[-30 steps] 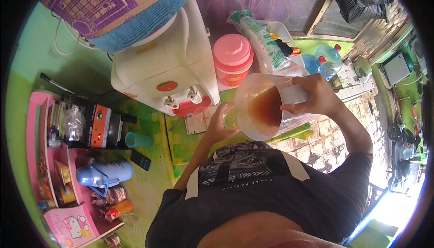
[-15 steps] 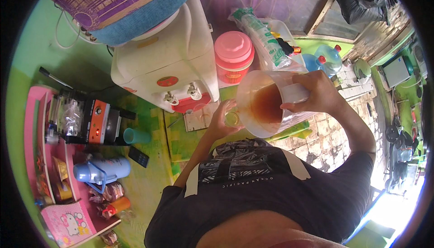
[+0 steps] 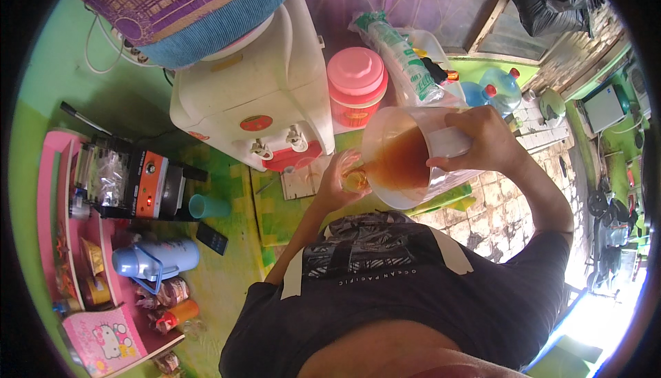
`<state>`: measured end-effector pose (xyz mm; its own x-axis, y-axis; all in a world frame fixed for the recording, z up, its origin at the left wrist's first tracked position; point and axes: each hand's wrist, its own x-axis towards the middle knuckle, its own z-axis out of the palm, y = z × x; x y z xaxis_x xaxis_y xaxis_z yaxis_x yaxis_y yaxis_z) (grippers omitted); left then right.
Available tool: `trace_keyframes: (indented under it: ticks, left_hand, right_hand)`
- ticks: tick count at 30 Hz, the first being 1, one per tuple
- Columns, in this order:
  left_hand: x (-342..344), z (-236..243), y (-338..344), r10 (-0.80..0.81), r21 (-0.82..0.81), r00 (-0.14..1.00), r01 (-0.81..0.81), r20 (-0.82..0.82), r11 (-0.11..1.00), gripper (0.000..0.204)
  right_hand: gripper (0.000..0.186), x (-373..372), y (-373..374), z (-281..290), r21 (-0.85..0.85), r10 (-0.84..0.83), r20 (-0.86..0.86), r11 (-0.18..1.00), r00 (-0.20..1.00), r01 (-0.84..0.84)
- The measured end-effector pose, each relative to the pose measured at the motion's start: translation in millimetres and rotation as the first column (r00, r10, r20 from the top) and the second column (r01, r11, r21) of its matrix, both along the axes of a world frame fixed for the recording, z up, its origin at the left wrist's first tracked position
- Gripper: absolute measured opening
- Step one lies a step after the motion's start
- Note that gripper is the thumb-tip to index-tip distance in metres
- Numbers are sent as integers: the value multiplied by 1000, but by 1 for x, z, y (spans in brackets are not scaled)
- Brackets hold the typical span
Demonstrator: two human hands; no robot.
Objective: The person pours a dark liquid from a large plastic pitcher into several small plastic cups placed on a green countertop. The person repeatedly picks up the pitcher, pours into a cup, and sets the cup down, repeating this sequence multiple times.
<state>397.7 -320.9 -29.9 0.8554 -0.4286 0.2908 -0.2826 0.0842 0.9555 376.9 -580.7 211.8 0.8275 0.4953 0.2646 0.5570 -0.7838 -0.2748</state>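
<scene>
Right hand (image 3: 485,142) closed on tilted translucent jug (image 3: 385,130)'s handle (image 3: 451,143) — reddish-brown liquid (image 3: 406,164) running over rim into small glass (image 3: 354,183) — left hand (image 3: 332,191) gripping it.

A home kitchen corner or a small drinks stall; which, I cannot tell. Beyond the left fingers (image 3: 336,169) stands a water dispenser (image 3: 251,99); well left of them, a blue thermos flask (image 3: 162,259); beyond the right fingers (image 3: 446,163), red-capped water jugs (image 3: 504,94) and a sleeve of plastic cups (image 3: 406,65).
</scene>
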Motion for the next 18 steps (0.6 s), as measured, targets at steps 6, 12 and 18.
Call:
trace_keyframes:
  ticks: [6, 12, 18]
  left_hand:
    - [-1, -1, 3, 7, 22, 1000, -8, 26, 1000, 91]
    - [-1, -3, 3, -7, 18, 1000, 6, 23, 1000, 91]
    - [-2, -6, 2, 27, 10, 998, -27, 65, 1000, 88]
  right_hand:
    - [45, 0, 2, 1, 2, -8, -26, 1000, 1000, 8]
    - [45, -1, 3, 6, -1, 8, -38, 1000, 999, -8]
    - [45, 0, 3, 5, -13, 15, -27, 1000, 1000, -15]
